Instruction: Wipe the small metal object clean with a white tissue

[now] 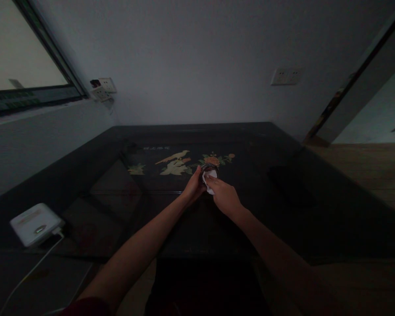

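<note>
Head view: landmark, the black glossy table [171,219]. At its far edge, a pale wall with a double socket [286,76]; beyond its far left corner, a second socket cluster [101,90] and a window [23,48]. On the table's left part, a white box-shaped device [36,224] with a white cable [31,274] running off the near side. Across the table's middle, a bird-and-flower print [176,164]. On its right part, a darker patch, too dim to identify. Wooden floor [375,175] to the right of the table.

Working item: small dark shiny object with a rounded rim [211,166], over the table's middle, overlapping the print's red flower; exact kind and contact with the table cannot be told. Hands and white tissue [211,186] cover its near side.

Pose: both forearms reach in from the table's near side and converge. Left hand [193,186] curled round the object's left side, thumb up; right hand [226,196] partly closed, fingers pressing the tissue against the object
</note>
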{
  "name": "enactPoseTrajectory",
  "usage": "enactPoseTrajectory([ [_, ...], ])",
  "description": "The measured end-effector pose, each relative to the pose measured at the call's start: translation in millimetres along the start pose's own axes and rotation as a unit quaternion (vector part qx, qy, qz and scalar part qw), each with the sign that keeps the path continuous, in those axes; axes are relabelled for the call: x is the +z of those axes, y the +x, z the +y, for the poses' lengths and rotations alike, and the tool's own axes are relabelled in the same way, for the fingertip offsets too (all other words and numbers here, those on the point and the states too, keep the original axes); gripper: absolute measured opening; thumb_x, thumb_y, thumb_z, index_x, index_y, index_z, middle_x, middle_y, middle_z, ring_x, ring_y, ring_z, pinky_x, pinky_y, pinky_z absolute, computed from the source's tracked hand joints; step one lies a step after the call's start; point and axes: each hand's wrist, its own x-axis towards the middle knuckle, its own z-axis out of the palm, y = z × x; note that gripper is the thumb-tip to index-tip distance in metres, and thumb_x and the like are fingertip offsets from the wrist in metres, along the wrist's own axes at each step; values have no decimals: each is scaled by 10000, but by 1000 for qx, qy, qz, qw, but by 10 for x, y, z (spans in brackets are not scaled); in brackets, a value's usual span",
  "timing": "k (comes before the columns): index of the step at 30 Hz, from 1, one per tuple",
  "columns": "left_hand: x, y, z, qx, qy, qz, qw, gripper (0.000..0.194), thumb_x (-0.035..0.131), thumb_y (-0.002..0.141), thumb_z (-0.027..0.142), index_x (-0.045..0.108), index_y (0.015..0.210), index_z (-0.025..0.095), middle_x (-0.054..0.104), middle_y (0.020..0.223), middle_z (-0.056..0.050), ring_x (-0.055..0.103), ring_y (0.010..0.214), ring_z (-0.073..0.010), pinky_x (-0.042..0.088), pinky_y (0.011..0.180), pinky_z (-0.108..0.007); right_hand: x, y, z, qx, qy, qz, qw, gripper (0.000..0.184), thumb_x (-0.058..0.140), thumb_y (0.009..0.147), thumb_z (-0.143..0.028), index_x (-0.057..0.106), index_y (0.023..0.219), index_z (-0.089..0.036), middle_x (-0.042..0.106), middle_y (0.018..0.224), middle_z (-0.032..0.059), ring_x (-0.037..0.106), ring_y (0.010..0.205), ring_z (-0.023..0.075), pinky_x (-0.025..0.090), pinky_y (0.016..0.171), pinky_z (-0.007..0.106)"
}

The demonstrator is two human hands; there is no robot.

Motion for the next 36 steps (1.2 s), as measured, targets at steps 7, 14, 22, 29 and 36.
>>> enactPoseTrajectory([
  [7, 34, -27, 22, -2, -7, -8, 1000, 418, 430, 907, 467, 668, 980, 131, 708, 943, -93, 646, 914, -195, 472, 832, -282, -70, -10, -96, 25, -67, 2, 997, 404, 325, 895, -71, 589, 1194, -138, 634, 1208, 133, 542, 1184, 238, 490, 917, 367],
  [14, 49, -51, 15, -7, 5, 0, 1000, 399, 445, 908, 442, 653, 1054, 135, 690, 1040, -103, 647, 918, -187, 473, 842, -279, 25, -6, -85, 31, -98, 56, 993, 461, 310, 893, -69, 489, 1314, -121, 529, 1350, 143, 456, 1279, 239, 459, 983, 375],
  [22, 36, -31, 27, -17, -16, -11, 1000, 415, 421, 916, 436, 671, 1004, 117, 707, 980, -108, 645, 969, -208, 471, 878, -290, 44, 44, 58, -23, 24, 30, 999, 515, 295, 847, -6, 503, 1301, -132, 504, 1384, 108, 403, 1326, 171, 359, 1077, 354],
  [29, 21, -44, 54, -25, -14, 26, 999, 399, 423, 916, 435, 672, 957, 126, 716, 869, -82, 663, 803, -174, 507, 759, -267, -16, 49, 106, -24, 119, 3, 993, 493, 362, 801, -5, 554, 1230, -153, 610, 1258, 86, 559, 1154, 182, 422, 971, 293],
  [36, 9, -21, 40, -11, -12, 10, 1000, 439, 410, 915, 453, 655, 1056, 116, 714, 925, -108, 663, 913, -207, 491, 862, -315, -64, 25, 4, 15, 32, -22, 999, 461, 356, 860, -69, 533, 1260, -214, 640, 1193, 74, 592, 1073, 195, 465, 861, 290],
])
